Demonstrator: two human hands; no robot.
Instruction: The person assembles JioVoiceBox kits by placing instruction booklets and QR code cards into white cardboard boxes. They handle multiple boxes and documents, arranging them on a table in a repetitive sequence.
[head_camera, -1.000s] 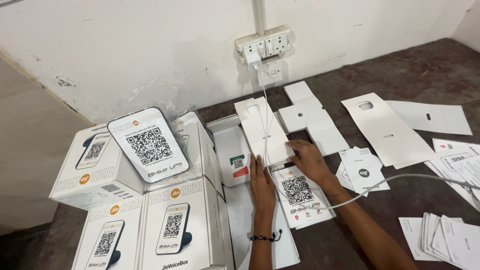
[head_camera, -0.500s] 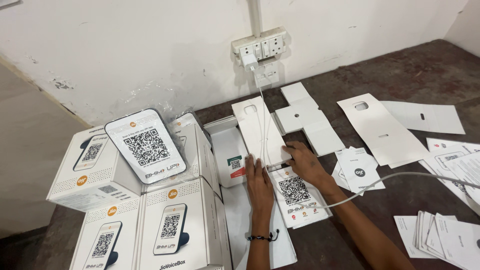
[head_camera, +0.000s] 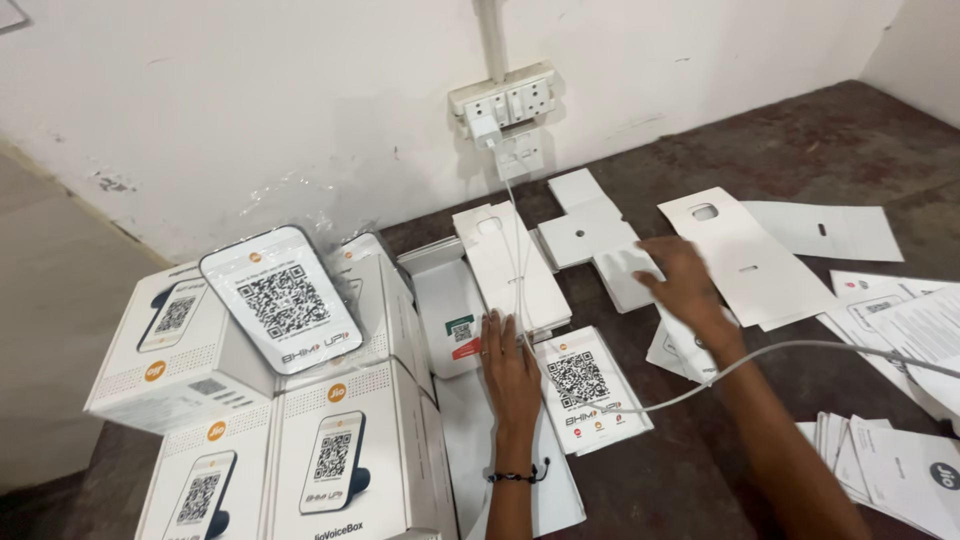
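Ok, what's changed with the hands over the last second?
The right hand has left the code card and moved away to the right, over the white cardboard inserts. It holds nothing. The left hand stays flat beside the card, which lies where it was, as do the stacked boxes.

At your left, white cartons (head_camera: 330, 450) stand stacked, a white code-printed stand (head_camera: 282, 297) tilted on top. A white code card (head_camera: 590, 388) lies flat beside your left hand (head_camera: 510, 372); a red-and-green label (head_camera: 462, 333) marks the white tray above.

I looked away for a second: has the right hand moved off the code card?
Yes. The right hand has left the code card and moved right, away from the white cable, over the cut white cardboard.
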